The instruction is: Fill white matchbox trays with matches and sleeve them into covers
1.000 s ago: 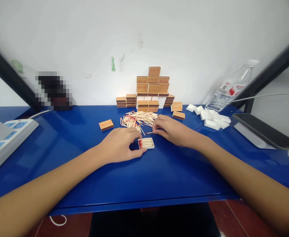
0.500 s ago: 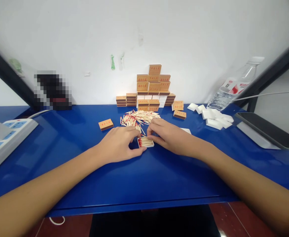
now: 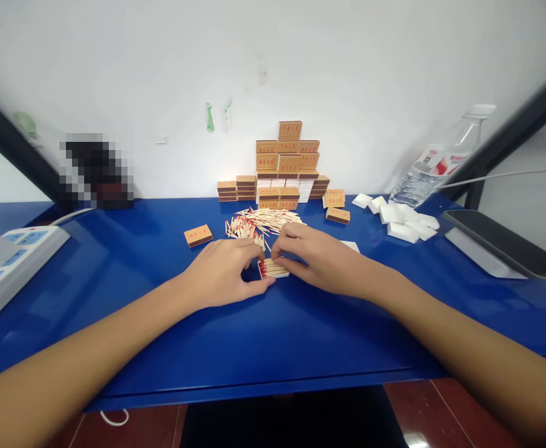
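A small white matchbox tray [image 3: 273, 269] filled with red-tipped matches lies on the blue table [image 3: 273, 336]. My left hand [image 3: 226, 272] curls around the tray's left end, thumb and fingers gripping it. My right hand [image 3: 314, 256] rests against the tray's right side, its fingers bent over the matches and pinched together; what they hold, if anything, is hidden. Just behind both hands lies a loose pile of matches [image 3: 261, 223].
Stacked tan matchboxes [image 3: 286, 167] stand against the wall. One matchbox [image 3: 198, 236] lies at the left, another matchbox [image 3: 337, 215] at the right. White empty trays [image 3: 401, 219], a water bottle [image 3: 434, 163] and a phone [image 3: 506, 244] are right; a power strip [image 3: 2, 258] is left.
My right hand came back from the match pile with a match and moved down and left onto the tray. My left hand has stayed on the tray.
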A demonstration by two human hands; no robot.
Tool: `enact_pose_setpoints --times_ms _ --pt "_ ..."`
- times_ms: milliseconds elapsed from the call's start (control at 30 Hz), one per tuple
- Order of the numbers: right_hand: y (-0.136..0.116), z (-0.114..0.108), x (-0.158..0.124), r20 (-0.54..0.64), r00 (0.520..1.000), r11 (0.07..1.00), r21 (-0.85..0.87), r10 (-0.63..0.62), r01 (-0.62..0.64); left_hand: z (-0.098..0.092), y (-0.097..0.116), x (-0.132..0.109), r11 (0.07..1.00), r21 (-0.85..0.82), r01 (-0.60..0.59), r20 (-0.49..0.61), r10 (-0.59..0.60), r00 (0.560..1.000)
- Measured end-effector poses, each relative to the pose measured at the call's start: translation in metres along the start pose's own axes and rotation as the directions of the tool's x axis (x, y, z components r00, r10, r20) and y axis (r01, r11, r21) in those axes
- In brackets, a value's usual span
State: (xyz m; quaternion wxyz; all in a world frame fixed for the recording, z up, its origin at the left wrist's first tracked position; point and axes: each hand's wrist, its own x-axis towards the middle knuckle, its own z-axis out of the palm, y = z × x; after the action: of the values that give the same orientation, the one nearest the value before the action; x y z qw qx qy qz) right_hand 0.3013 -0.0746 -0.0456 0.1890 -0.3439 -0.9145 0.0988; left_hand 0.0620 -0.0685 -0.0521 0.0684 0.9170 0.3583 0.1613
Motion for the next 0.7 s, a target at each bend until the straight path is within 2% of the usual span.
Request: enact_pose_setpoints --times_ms 300,467,700 --pt "-0.0022 -0.0002 -0.0004 0.005 1.0 0.999 0.046 -0.024 0.024 -0.0009 0.0005 -0.0005 1.0 -0.011 0.021 0.012 -0.021 1.0" --pt "0.0022 -0.0021 -0.0002 -0.037 0.999 0.998 0.042 -0.034 0.036 -0.0005 0.0005 -0.0004 1.0 -0.001 0.01 0.01 -0.01 1.0" --pt "-0.0005 0.0035 0.0007 -0.017 1.0 0.995 0.099 -0.006 0.008 0.0003 -0.0016 -0.0021 1.0 -0.002 -0.001 -0.003 0.001 1.0"
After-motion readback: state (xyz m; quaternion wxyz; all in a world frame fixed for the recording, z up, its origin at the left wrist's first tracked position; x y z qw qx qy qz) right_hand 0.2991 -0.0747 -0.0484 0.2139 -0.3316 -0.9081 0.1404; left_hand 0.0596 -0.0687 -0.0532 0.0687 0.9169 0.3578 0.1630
